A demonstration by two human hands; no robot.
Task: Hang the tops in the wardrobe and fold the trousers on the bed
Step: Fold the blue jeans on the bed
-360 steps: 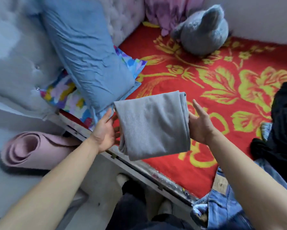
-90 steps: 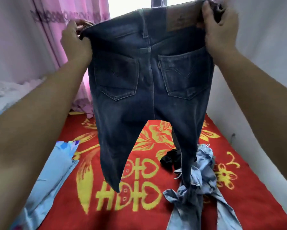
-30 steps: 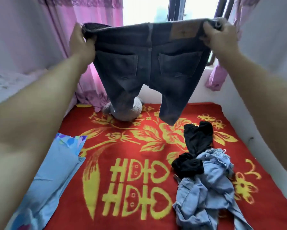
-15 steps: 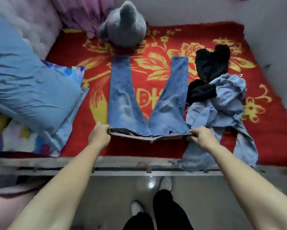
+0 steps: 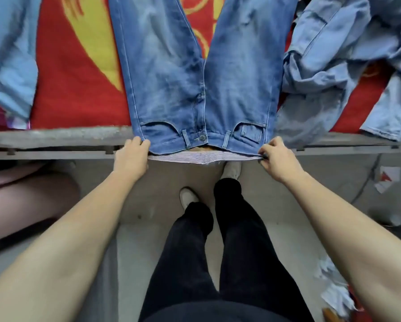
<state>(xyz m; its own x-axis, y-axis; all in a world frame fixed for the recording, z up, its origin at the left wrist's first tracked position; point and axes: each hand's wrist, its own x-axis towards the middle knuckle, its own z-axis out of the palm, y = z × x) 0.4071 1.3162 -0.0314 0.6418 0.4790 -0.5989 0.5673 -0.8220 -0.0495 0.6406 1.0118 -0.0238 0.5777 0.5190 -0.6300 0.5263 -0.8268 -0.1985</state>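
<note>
Blue jeans lie flat, front side up, on the red and yellow bed cover, legs spread away from me. Their waistband hangs just over the bed's metal edge. My left hand grips the waistband's left corner. My right hand pinches the right corner, where the striped lining shows.
A crumpled light-blue denim garment lies right of the jeans, partly over the bed edge. A blue pillow sits at the left. Below are my dark-trousered legs, grey floor, a pink rolled mat and a torn denim piece.
The jeans were pulled toward me, so the waistband now reaches over the bed edge. My view tipped down and closer. Both hands keep hold of the waistband corners.
</note>
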